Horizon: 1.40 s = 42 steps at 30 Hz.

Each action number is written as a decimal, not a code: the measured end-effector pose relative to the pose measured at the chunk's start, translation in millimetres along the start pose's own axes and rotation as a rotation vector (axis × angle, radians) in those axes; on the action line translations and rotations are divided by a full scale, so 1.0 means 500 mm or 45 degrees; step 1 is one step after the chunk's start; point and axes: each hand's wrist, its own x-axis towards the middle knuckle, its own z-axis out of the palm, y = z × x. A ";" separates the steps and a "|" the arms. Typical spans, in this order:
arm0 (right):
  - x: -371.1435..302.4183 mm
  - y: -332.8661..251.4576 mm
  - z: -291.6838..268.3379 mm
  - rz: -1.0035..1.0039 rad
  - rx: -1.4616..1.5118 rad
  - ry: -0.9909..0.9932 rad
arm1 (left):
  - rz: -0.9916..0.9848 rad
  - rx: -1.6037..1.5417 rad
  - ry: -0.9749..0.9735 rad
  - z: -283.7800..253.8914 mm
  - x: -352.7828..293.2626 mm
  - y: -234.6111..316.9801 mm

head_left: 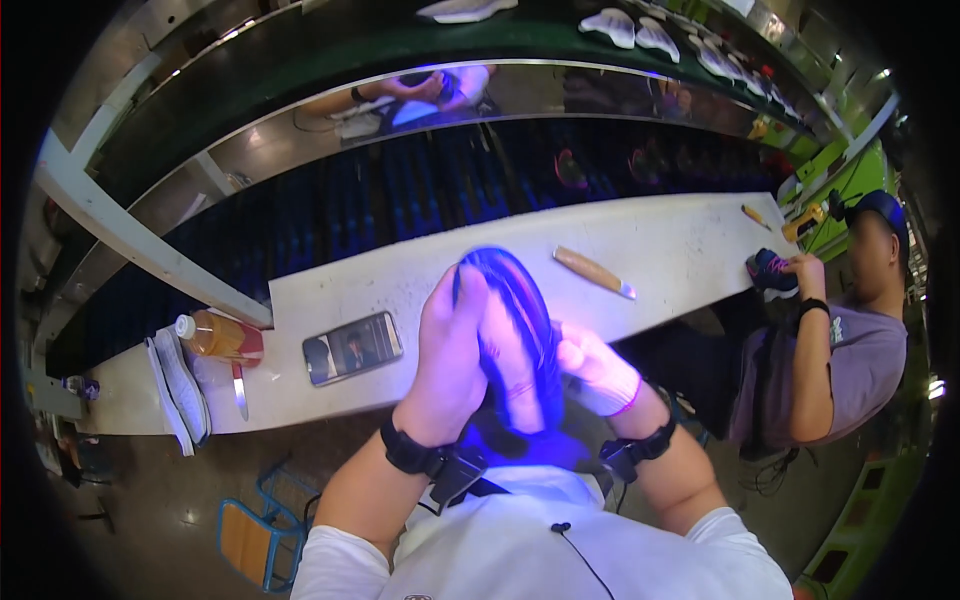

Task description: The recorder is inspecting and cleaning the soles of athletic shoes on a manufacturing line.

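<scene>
Both of my hands hold a dark shoe up in front of my chest, over the near edge of the bench, in violet-blue light. Its rim is dark, with a paler pinkish middle; whether that is the underside or the opening I cannot tell. My left hand is closed along its left side, thumb near the upper end. On the right side, my right hand has its fingers curled against the shoe's edge, and a pale covering shows over its lower palm. Black bands circle both wrists.
On the white bench lie a phone, a wooden-handled knife, a second blade, a bottle and pale soles. A co-worker at right holds a dark shoe. Behind runs a green conveyor carrying soles.
</scene>
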 end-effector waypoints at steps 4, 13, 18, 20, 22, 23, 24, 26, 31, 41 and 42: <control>0.103 -0.207 -0.014 -0.342 -1.144 0.643 | 0.536 0.602 -0.010 -0.010 -0.029 -0.022; 0.555 -0.474 0.103 -0.750 -2.314 0.407 | 1.083 1.148 -0.082 -0.083 -0.016 -0.111; 0.655 -0.464 0.126 -0.577 -2.644 0.392 | 0.996 1.227 -0.254 -0.130 -0.038 -0.069; 0.646 -0.473 0.099 -0.631 -2.503 0.407 | 0.915 1.189 -0.309 -0.141 -0.040 -0.056; 0.630 -0.488 0.061 -0.634 -2.494 0.524 | 0.884 1.245 -0.361 -0.147 -0.051 -0.049; 0.637 -0.481 0.047 -0.794 -2.492 0.673 | 0.865 1.275 -0.381 -0.148 -0.055 -0.048; 0.626 -0.486 0.022 -0.783 -2.555 0.665 | 0.824 1.308 -0.403 -0.148 -0.062 -0.048; 0.593 -0.492 -0.028 -0.721 -2.475 0.765 | 0.804 1.283 -0.418 -0.148 -0.074 -0.049; 0.402 -0.451 -0.089 -1.661 -1.937 0.478 | 0.769 1.109 -0.318 -0.156 -0.088 -0.052; -0.056 0.040 -0.112 -0.811 -2.086 0.089 | 0.631 1.040 -0.221 -0.169 -0.094 -0.049; -0.068 0.072 -0.118 -0.827 -2.060 0.125 | 0.607 1.035 -0.221 -0.167 -0.095 -0.048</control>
